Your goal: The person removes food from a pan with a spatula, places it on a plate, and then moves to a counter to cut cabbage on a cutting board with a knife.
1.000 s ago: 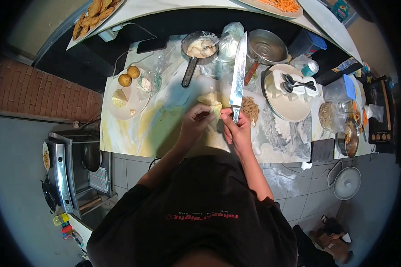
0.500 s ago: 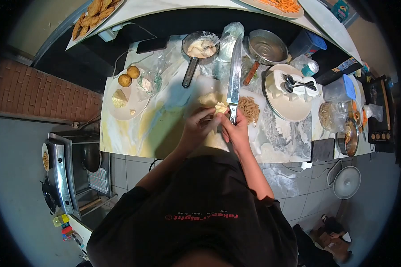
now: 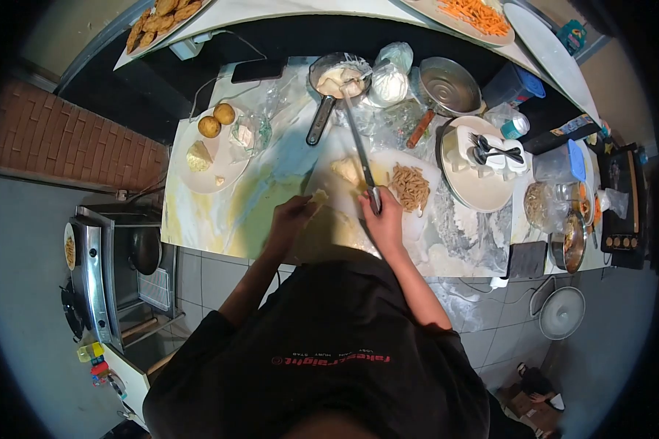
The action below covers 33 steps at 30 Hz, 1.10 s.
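Note:
My right hand point(image 3: 383, 225) is closed around the handle of a long knife point(image 3: 359, 143), its blade pointing away from me over the cutting board. Between the fingers of my left hand point(image 3: 289, 218) is a thin pale-yellow piece point(image 3: 319, 197), held at the board's left edge, apart from the knife. A larger pale-yellow lump point(image 3: 345, 171) lies on the white cutting board point(image 3: 426, 165), just left of the blade. Right of the knife, a pile of light-brown strips point(image 3: 411, 188) rests on the same board.
A plate point(image 3: 190, 181) at left carries two round brown potatoes point(image 3: 217, 121) and a pale wedge. Behind the board stand a small pan point(image 3: 320, 121) with whitish contents, a plastic bag point(image 3: 389, 84) and a metal pan point(image 3: 450, 86). Right is a plate point(image 3: 483, 197) with forks and spoons.
My hands have moved apart. The left went left with a pale-yellow piece; the knife tipped from nearly upright to lean forward over the board, uncovering the lump.

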Tool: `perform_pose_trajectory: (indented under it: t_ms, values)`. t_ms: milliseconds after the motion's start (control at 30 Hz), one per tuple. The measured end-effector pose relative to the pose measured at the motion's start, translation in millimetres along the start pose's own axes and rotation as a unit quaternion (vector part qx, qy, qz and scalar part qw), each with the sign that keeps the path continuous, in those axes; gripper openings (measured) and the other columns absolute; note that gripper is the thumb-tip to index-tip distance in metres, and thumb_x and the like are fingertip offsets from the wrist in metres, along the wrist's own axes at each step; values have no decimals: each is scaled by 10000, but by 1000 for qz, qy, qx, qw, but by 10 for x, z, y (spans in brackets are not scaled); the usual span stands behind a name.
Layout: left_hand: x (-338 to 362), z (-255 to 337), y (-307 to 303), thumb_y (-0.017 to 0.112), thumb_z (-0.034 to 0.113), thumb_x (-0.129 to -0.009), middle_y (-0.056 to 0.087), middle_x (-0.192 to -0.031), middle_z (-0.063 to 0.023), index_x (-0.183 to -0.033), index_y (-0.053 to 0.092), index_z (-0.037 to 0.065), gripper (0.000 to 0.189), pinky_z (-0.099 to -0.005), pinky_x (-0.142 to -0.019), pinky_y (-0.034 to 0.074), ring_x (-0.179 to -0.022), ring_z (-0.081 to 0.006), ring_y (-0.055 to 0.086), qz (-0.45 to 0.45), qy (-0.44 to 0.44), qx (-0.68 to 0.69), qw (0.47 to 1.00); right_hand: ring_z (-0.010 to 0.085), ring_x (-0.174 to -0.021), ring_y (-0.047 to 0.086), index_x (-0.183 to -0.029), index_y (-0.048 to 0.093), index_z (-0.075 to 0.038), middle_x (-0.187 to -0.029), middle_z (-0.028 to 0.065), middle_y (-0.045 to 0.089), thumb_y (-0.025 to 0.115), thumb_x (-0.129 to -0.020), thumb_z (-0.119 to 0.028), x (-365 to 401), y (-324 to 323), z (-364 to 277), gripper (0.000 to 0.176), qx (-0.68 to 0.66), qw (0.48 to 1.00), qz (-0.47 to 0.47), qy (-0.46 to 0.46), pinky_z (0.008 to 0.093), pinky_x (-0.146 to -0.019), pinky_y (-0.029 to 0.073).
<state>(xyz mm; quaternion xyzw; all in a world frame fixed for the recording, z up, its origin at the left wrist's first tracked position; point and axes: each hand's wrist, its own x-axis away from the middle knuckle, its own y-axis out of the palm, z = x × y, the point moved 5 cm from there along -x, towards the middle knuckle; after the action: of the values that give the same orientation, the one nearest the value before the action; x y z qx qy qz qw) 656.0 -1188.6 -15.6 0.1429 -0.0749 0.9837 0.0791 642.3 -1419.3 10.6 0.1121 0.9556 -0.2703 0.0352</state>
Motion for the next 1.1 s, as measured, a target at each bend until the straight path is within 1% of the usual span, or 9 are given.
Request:
perform_pose_trajectory:
  t_ms: [100,200,233,567,667,733,833,967,1100]
  values:
    - [20,-72,-25,714,160,-925,689,-902,-32,-1161,680,-17,297,-256,-725,488,-811,-70,589,8,-10,1,1000,426,-784,609,-970,556,27,-907,211,582,712,-869,-103,-180,186,19,226,39,994,35,-101,462,-666,504]
    - [-82,-228,-2,724,112,-906,683,-882,-33,-1119,674,-12,251,-260,-734,492,-815,-78,600,41,35,13,998,457,-844,601,-998,540,10,-995,223,563,687,-884,-114,-323,359,116,223,51,995,15,-83,508,-684,500]
    - [-111,-225,6,730,87,-895,686,-877,-40,-1084,670,-11,221,-264,-740,497,-816,-87,612,60,85,34,994,457,-844,601,-998,540,10,-995,223,563,687,-884,-114,-356,405,125,223,50,995,12,-86,508,-684,500]
    - [-351,-127,180,715,24,-861,711,-973,-100,-925,614,10,121,-310,-758,536,-886,-186,691,56,87,-38,994,470,-847,621,-1039,554,-16,-1060,216,546,641,-924,-158,-630,413,168,202,94,993,3,-67,529,-694,507]
    - [-618,-2,190,703,-3,-830,683,-1032,-145,-884,592,0,123,-361,-776,545,-912,-282,694,65,161,-140,975,466,-836,631,-1067,541,-17,-1133,208,516,660,-920,-199,-646,330,162,262,110,991,12,-81,527,-670,520]
    - [-786,211,205,689,0,-822,641,-1025,-180,-884,576,-12,130,-417,-787,537,-914,-360,670,68,329,-249,909,465,-831,635,-1085,532,-18,-1177,202,497,670,-916,-220,-669,281,124,297,117,988,30,-95,526,-657,526]
    - [-1092,135,189,677,11,-833,625,-1016,-194,-888,564,-20,130,-450,-800,522,-916,-368,664,-73,203,-193,957,471,-818,640,-1126,516,-16,-1259,196,459,692,-902,-244,-741,243,104,365,134,987,35,-77,528,-645,538]
    - [-1098,229,165,680,14,-833,637,-1119,-191,-909,566,-24,142,-413,-797,543,-929,-340,688,-111,195,-285,932,471,-791,647,-1149,512,-11,-1304,194,446,696,-895,-230,-782,293,172,382,141,988,29,-63,531,-654,547]
    - [-954,164,163,646,-7,-827,634,-984,-192,-932,551,-11,141,-448,-775,513,-892,-375,659,-102,173,-309,929,455,-778,656,-1159,503,-5,-1314,188,443,696,-886,-214,-733,341,164,394,126,989,31,-65,527,-655,554]
